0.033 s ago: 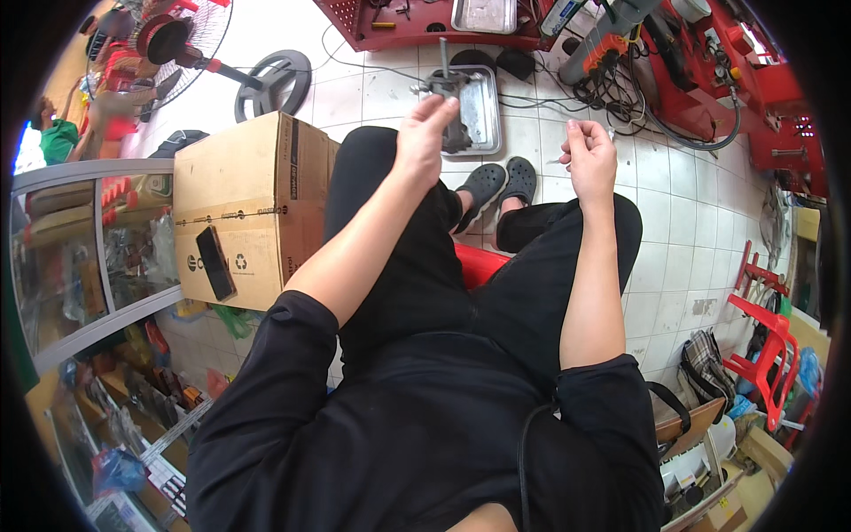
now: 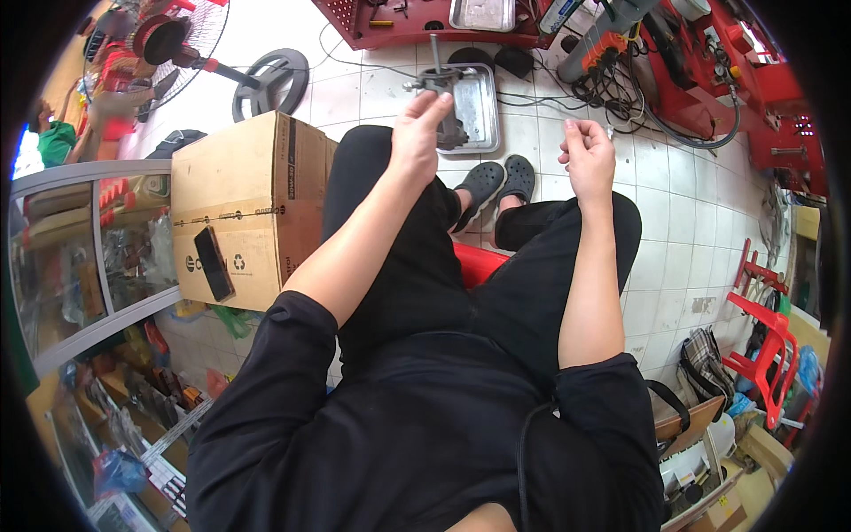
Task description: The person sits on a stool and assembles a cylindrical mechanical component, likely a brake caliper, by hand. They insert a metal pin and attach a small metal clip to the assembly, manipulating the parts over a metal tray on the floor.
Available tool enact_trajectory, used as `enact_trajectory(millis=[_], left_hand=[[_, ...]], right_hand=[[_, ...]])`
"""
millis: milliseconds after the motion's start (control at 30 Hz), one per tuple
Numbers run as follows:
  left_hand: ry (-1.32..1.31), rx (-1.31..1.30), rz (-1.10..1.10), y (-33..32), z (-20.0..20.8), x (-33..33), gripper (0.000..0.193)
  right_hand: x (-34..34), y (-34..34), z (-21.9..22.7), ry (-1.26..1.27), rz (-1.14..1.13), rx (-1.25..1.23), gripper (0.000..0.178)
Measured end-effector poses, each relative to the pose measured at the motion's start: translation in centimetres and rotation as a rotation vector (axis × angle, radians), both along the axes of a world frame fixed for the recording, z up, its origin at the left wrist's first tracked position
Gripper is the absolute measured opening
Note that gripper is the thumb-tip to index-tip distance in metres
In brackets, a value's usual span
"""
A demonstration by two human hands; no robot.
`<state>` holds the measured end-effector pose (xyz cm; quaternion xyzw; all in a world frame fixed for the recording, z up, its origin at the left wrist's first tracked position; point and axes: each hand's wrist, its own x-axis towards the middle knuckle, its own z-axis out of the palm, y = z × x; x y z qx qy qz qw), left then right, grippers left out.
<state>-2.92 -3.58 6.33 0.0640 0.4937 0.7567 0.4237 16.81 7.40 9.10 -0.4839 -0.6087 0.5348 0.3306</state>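
My left hand (image 2: 415, 140) is closed, thumb and fingers pinching a dark grey metal part with a rod (image 2: 449, 129). The rod points away from me, and a small shiny fitting sticks out on the left side. This part is held over the left side of a shallow metal tray (image 2: 483, 106) on the floor, beyond my feet. Over my right knee my right hand (image 2: 589, 164) is closed with curled fingers. A small pale, shiny bit (image 2: 609, 132) shows at its fingers; what it is, I cannot make out.
A cardboard box (image 2: 226, 195) with a black phone (image 2: 214, 263) on it stands at my left, beside a glass cabinet (image 2: 133, 239). A fan base (image 2: 270, 84), a red tool stand (image 2: 372, 31) and tangled black cables (image 2: 620, 97) lie ahead. A red stool (image 2: 767, 341) is at right.
My left hand and the metal part have shifted slightly left and away from me, and the part has turned a little. My right hand has hardly moved.
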Motion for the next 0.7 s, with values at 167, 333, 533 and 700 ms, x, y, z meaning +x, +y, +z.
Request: enact_trajectory(millis=[167,333,533,700], left_hand=[[-0.037,-0.096,0.043,-0.2,1.3,0.9,0.057],[-0.113,-0.009,-0.014,-0.2,0.5,0.9,0.013],[-0.094,-0.057,-0.111,0.1,0.3,1.3,0.015],[-0.147,-0.230,-0.306,0.0,0.2,2.5,0.051]], right_hand=[[0.4,0.8,-2.0,0.240,-0.054,-0.076,0.018],[-3.1,-2.7,-2.7,-0.261,0.222,0.043,0.030],[-2.7,-2.2,-2.0,-0.254,0.269,-0.029,0.028],[0.7,1.5,-0.2,0.128,0.029,0.018,0.015]])
